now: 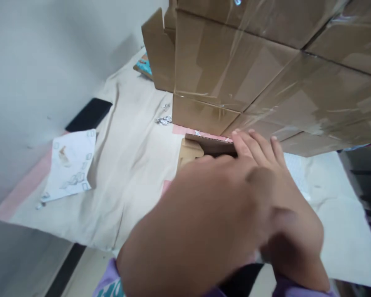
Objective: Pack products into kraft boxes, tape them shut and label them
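Observation:
A small open cardboard box (190, 152) lies in front of me on the cloth, mostly hidden beneath my hands. My left hand (207, 202), smeared by motion, is over the box. Its knuckles show at the opening, but its fingers are out of sight, so I cannot tell what they hold. Behind it, partly covered by it, my right hand (287, 189) has its fingers stretched out. They reach over the box's far edge, by its raised brown flap (208, 144), close to the stacked cartons.
A tall stack of taped brown cartons (235, 62) rises behind the box. On the left lie a black flat object (89, 114) and a printed paper (71, 165). Crumpled foil (163, 120) is beside the stack. A cream cloth (132, 165) covers the surface next to the wall.

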### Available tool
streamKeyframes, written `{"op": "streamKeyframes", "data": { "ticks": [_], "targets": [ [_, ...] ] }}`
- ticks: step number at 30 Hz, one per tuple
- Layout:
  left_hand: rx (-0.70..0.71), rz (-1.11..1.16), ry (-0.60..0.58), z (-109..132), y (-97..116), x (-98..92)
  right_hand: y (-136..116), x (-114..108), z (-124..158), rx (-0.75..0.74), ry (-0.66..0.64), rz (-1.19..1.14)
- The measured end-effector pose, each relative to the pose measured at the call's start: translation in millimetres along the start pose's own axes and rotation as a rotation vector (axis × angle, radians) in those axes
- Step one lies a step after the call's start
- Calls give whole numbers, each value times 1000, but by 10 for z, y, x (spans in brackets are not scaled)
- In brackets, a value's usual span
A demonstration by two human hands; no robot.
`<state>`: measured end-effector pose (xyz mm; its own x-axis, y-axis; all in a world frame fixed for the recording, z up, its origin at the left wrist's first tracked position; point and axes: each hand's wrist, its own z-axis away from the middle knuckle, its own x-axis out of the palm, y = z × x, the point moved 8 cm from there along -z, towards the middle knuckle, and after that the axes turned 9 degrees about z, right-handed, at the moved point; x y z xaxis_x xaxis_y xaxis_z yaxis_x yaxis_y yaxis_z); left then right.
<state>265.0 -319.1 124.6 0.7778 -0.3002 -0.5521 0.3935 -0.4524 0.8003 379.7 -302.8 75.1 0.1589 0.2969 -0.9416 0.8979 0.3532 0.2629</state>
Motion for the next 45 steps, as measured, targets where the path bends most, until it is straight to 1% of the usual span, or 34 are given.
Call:
{"op": "streamKeyframes", "data": {
  "ticks": [3,5,7,10,13,15,17,19,25,28,33,38,45],
  "targets": [
    [-76,-119,-1,-67,-269,-217,-79,53,-10,-80,-52,-100],
    [-148,-155,25,-98,-440,-301,-153,125,29,-130,-80,-148],
    [-220,-162,5,-120,-575,-301,-184,180,53,-153,-84,-187],
    [-280,-138,-51,-174,-674,-217,-91,222,46,-193,-111,-316],
    [-296,-94,-121,-247,-697,-85,113,222,46,-287,-157,-505],
    [-313,-76,-164,-285,-711,-11,264,215,61,-322,-156,-585],
    [-341,-67,-188,-310,-732,31,369,224,76,-319,-144,-621],
    [-372,-59,-201,-324,-750,51,409,234,79,-301,-127,-642],
    [-375,-25,-241,-363,-738,109,368,242,40,-294,-85,-661],
    [-358,-31,-234,-386,-736,115,367,220,32,-297,-62,-666],
    [-323,-48,-215,-413,-712,103,340,170,14,-308,-99,-648],
    [-312,-32,-214,-411,-693,93,318,159,-13,-350,-139,-704],
    [-322,-33,-217,-418,-734,81,286,147,-23,-349,-98,-648]
  ]
}}
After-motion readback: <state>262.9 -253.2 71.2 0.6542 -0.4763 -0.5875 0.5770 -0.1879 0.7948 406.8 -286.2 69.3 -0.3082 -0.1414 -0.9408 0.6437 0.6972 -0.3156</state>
